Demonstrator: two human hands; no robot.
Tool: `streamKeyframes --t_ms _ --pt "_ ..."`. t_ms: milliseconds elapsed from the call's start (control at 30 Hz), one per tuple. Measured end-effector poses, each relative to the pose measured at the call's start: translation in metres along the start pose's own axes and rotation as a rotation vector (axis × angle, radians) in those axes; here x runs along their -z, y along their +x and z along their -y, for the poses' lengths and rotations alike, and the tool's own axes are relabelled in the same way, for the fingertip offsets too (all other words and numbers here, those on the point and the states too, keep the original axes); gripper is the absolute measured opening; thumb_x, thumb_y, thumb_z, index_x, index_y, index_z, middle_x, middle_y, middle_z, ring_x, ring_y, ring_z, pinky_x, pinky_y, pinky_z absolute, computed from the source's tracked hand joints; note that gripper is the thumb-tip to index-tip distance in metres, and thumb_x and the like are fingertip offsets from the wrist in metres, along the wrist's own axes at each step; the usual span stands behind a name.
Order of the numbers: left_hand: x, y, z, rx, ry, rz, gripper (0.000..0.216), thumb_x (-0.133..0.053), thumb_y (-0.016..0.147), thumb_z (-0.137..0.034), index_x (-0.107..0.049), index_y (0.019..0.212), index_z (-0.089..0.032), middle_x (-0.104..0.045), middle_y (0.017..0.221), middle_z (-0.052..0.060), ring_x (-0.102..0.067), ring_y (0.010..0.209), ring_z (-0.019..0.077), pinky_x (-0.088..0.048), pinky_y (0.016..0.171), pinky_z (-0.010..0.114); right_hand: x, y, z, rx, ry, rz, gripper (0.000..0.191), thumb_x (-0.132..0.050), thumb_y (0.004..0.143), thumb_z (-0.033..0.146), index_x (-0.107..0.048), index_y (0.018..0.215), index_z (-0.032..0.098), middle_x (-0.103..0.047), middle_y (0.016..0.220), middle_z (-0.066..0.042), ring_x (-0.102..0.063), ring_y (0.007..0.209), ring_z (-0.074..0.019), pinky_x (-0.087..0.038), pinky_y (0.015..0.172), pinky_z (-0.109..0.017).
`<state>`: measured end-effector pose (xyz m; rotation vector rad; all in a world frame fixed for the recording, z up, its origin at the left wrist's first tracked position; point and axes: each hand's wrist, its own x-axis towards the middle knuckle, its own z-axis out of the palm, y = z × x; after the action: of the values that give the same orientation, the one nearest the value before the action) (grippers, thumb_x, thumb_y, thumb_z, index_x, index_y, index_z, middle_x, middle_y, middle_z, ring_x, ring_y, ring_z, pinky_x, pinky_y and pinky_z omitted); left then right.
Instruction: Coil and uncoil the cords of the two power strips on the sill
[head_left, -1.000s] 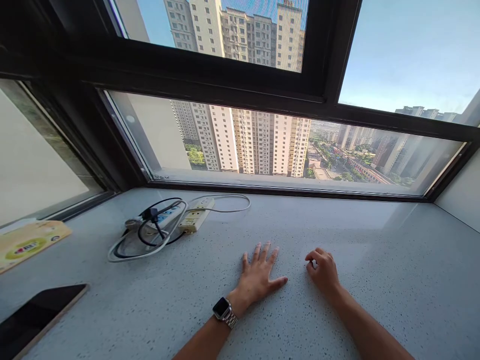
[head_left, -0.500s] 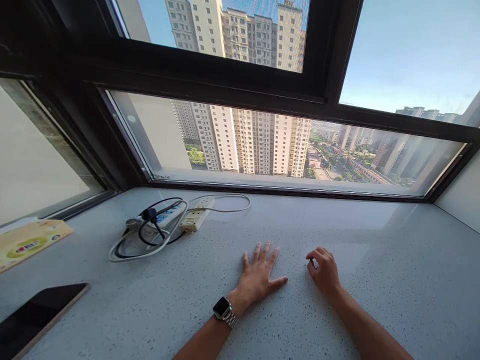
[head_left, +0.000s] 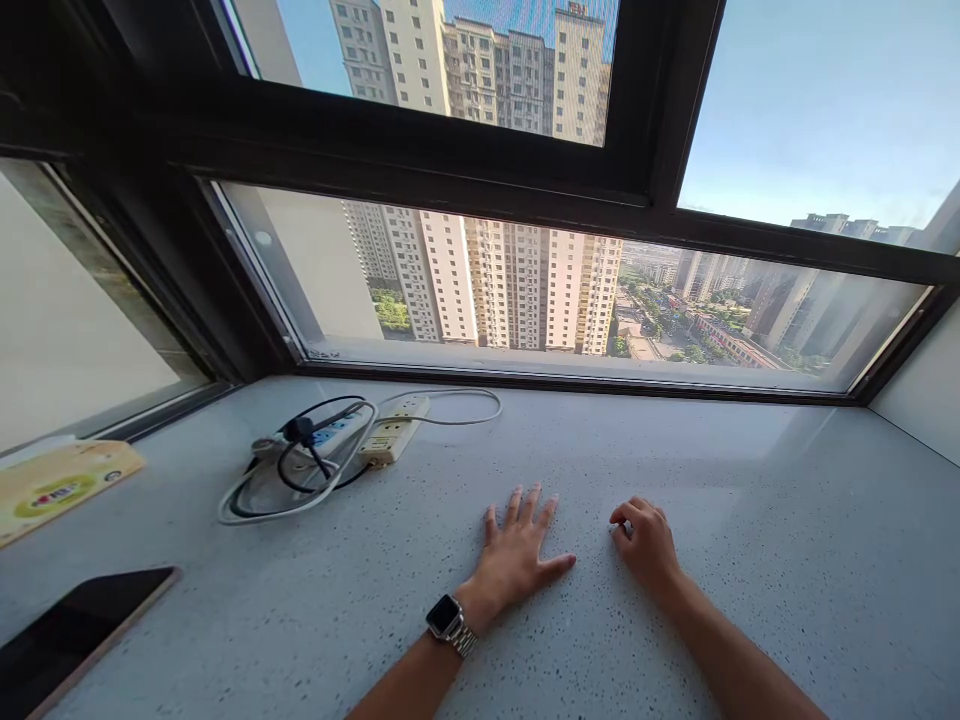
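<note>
Two bare hands are resting on the pale grey speckled stone windowsill [head_left: 750,480], just beside each other but not touching. Left hand [head_left: 517,550] is lying palm down, fingers fully spread and flat, holding nothing; a silver metal-band wristwatch [head_left: 448,622] is sitting on that wrist. Right hand [head_left: 646,545] is lying loosely curled, fingers bent under with the tips meeting the stone, gripping nothing that can be seen. Set against the frames from the past second, hardly anything is changing: the left hand is keeping its place, and the right is only shifting its curled fingers a touch leftward, so both hands are reading as idle and in contact with the bare sill alone. Well off to the left, two white power strips [head_left: 367,432] are lying tangled in loops of black and white cable, untouched. Further left, a yellow printed flat packet [head_left: 56,485] is sitting near the side pane, and a dark-screened smartphone [head_left: 75,630] is lying face up at the near left edge. Beyond the black-framed window [head_left: 420,165], tall apartment blocks are standing under clear sky
</note>
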<state>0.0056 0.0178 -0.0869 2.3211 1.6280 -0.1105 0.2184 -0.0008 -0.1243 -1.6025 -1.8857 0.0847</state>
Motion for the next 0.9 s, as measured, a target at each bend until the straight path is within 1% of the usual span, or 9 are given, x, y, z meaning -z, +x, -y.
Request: streamKeyframes --t_ms 233,367,467,533,633,700,900 --pt "-0.0035 0.0017 0.0023 -0.016 -0.020 -0.021 0.096 -0.036 0.077 -0.079 -0.018 0.152 -0.021 -0.004 0.160 0.010 0.003 0.145 0.0389 0.003 0.109 0.067 -0.0006 0.0001 0.0001 0.007 -0.013 -0.010 0.019 -0.052 0.074 0.006 -0.064 0.072 0.021 -0.064 0.072 -0.002 -0.061 0.069 -0.0173 -0.046 0.072 -0.031" --pt "-0.0033 0.0014 0.0024 -0.015 -0.034 -0.029 0.096 -0.037 0.077 -0.078 -0.019 0.152 -0.021 -0.005 0.160 0.010 0.003 0.145 0.0385 0.004 0.109 0.066 -0.0029 -0.0006 -0.0021 0.024 0.016 -0.079 0.019 -0.050 0.077 0.007 -0.064 0.075 0.020 -0.064 0.074 -0.003 -0.061 0.072 -0.0182 -0.046 0.072 -0.031" --pt "-0.0021 0.0007 0.0017 -0.004 -0.031 -0.011 0.096 -0.038 0.077 -0.078 -0.018 0.152 -0.022 -0.003 0.160 0.010 0.004 0.145 0.0379 0.005 0.109 0.066 -0.0031 -0.0008 -0.0029 0.035 0.036 -0.126 0.020 -0.048 0.079 0.009 -0.064 0.077 0.020 -0.064 0.075 -0.004 -0.061 0.076 -0.0191 -0.045 0.073 -0.032" --pt "-0.0018 0.0007 0.0016 -0.005 -0.026 -0.006 0.096 -0.037 0.077 -0.078 -0.017 0.152 -0.022 -0.002 0.160 0.010 0.004 0.145 0.0381 0.005 0.109 0.066 -0.0022 -0.0006 -0.0026 0.030 0.028 -0.090 0.019 -0.049 0.078 0.008 -0.064 0.076 0.020 -0.064 0.074 -0.004 -0.061 0.073 -0.0184 -0.046 0.072 -0.032" --pt "-0.0024 0.0011 0.0022 -0.018 -0.034 -0.015 0.097 -0.034 0.077 -0.080 -0.018 0.152 -0.021 -0.003 0.160 0.011 0.003 0.145 0.0392 0.004 0.109 0.066 -0.0002 -0.0002 -0.0013 0.010 0.009 -0.011 0.019 -0.051 0.075 0.007 -0.063 0.072 0.021 -0.063 0.072 -0.002 -0.059 0.064 -0.0158 -0.046 0.067 -0.029" --pt "-0.0029 0.0013 0.0026 -0.018 -0.034 -0.012 0.098 -0.033 0.076 -0.081 -0.018 0.152 -0.020 -0.003 0.160 0.011 0.003 0.145 0.0394 0.004 0.109 0.067 0.0007 -0.0002 -0.0005 0.004 0.002 0.000 0.018 -0.051 0.074 0.008 -0.062 0.071 0.021 -0.062 0.071 -0.002 -0.059 0.063 -0.0150 -0.046 0.065 -0.028" --pt "-0.0033 0.0012 0.0029 -0.017 -0.014 -0.017 0.098 -0.033 0.076 -0.081 -0.018 0.152 -0.022 -0.004 0.160 0.010 0.003 0.145 0.0392 0.003 0.109 0.066 -0.0003 -0.0004 -0.0010 -0.008 0.011 0.006 0.019 -0.049 0.075 0.009 -0.063 0.072 0.021 -0.063 0.073 -0.003 -0.059 0.066 -0.0159 -0.046 0.066 -0.028"
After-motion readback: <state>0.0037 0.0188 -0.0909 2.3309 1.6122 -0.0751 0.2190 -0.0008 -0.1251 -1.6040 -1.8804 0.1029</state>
